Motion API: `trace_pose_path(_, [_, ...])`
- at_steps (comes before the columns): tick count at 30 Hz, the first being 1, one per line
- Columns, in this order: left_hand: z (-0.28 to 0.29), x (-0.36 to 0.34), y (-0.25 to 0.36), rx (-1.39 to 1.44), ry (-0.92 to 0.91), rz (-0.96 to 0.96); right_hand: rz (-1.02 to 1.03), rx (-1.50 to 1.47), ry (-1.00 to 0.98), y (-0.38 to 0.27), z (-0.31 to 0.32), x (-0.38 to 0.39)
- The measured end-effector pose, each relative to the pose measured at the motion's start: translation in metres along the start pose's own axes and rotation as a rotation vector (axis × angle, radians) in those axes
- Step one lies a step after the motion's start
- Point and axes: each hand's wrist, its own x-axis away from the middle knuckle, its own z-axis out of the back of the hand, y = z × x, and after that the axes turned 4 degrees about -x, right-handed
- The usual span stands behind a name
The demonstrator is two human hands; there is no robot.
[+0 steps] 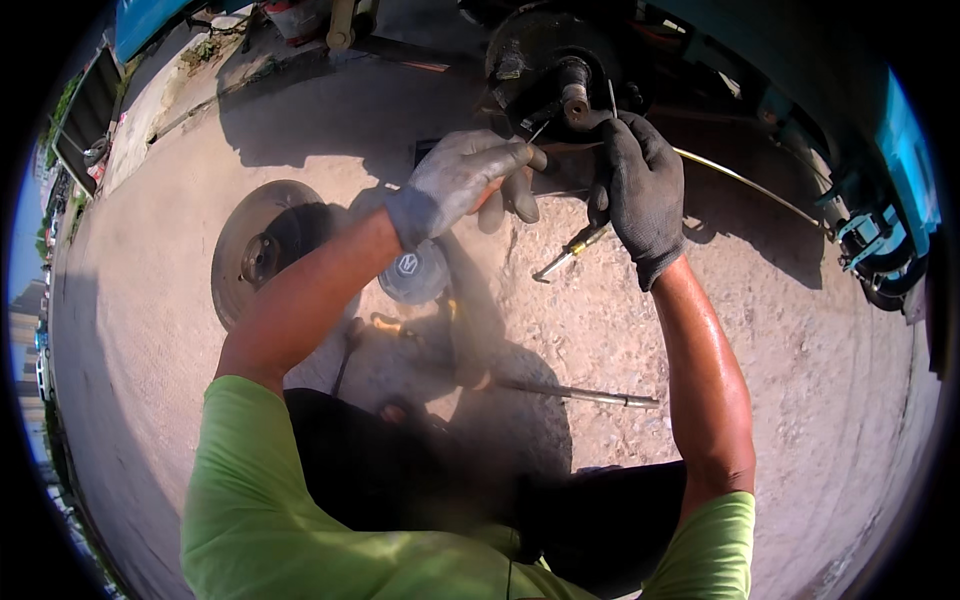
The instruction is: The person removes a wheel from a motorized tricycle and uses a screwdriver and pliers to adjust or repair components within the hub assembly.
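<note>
So both hands are up at the wheel hub (pixel 545 65), which sits at the top middle of the view, dark and greasy-looking, with a stubby axle end (pixel 574 88) poking out toward the person. Blue vehicle parts (pixel 905 150) curve down the right edge.

Right hand (pixel 642 185) is in a grey glove, just below and to the right of that axle end. Its fingers are curled in tight with a thin metal rod (pixel 613 98) sticking up out of them, so that one's got a grip on something. Left hand (pixel 455 180), also gloved, comes in from the left with its fingertips bunched near the lower edge of the hub. There's a thin dark piece (pixel 538 131) right by the index finger, but I honestly can't tell whether it's pinched or just behind the fingers.

On the ground under the right hand lies a small tool with a yellow handle (pixel 582 241), its metal end pointing down and left. Off to the left, partly behind the left forearm, a big round drum (pixel 262 257) lies flat. A pale round cap (pixel 415 273) is just below the left wrist, and a long metal bar (pixel 600 396) lies lower down, near the knees. Part of the lower middle is too hazy to make out.
</note>
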Motion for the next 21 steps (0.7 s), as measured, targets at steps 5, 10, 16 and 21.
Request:
trace_pose_path(5, [-0.018, 0.002, 0.018, -0.012, 0.003, -0.018, -0.104, -0.055, -0.077, -0.008, 0.007, 0.012])
trace_pose_path(10, [-0.03, -0.013, 0.021, -0.046, -0.008, -0.082, -0.106, -0.092, -0.01, -0.001, 0.015, 0.009])
trace_pose_path(16, [-0.038, -0.016, 0.025, 0.032, -0.002, -0.083, -0.122, -0.106, -0.014, -0.009, 0.02, 0.011])
trace_pose_path(21, [-0.038, -0.019, 0.021, 0.013, 0.033, -0.087, -0.148, -0.139, -0.031, -0.012, 0.024, 0.011])
